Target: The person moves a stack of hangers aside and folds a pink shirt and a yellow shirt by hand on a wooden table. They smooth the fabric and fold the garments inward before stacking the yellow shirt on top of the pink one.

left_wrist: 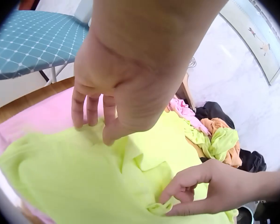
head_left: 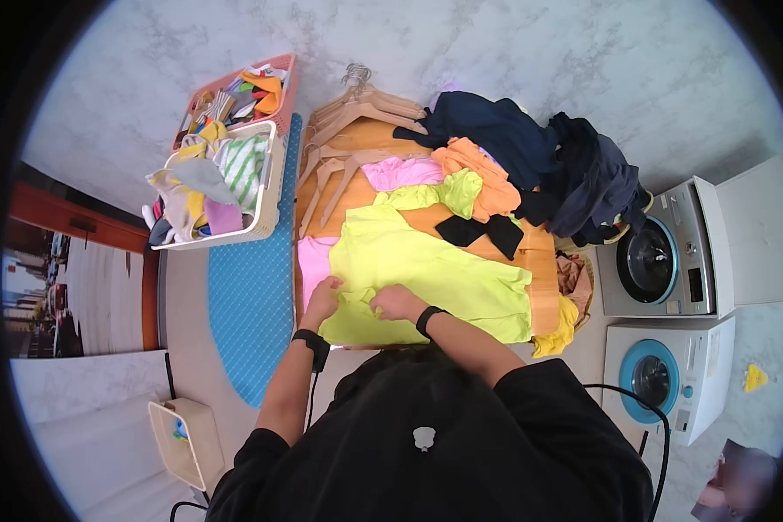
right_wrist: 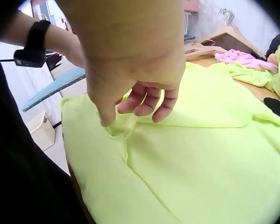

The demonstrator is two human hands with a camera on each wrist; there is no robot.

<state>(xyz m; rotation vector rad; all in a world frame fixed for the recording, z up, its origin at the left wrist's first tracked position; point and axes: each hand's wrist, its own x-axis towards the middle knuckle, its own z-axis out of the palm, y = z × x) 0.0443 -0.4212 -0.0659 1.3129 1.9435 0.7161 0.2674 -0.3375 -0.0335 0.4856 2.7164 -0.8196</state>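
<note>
A lime-yellow shirt (head_left: 435, 270) lies spread over the near part of the wooden table, creased between the hands. At its left end, my left hand (head_left: 324, 298) has thumb and fingertips down on the cloth, pinching it; the index finger is hidden behind the thumb in the left wrist view. My right hand (head_left: 398, 303) pinches a small fold of the same shirt between thumb and fingers, a short way to the right, as the left wrist view (left_wrist: 196, 189) also shows. Pink cloth (head_left: 313, 265) shows from under the shirt beside my left hand.
Wooden hangers (head_left: 357, 113) lie at the table's far left. Behind the shirt are heaped orange (head_left: 478, 178), pink and dark clothes (head_left: 496, 130). A blue ironing board (head_left: 244, 296) stands left, with a full white basket (head_left: 265, 222) over it. Washing machines (head_left: 661, 252) stand right.
</note>
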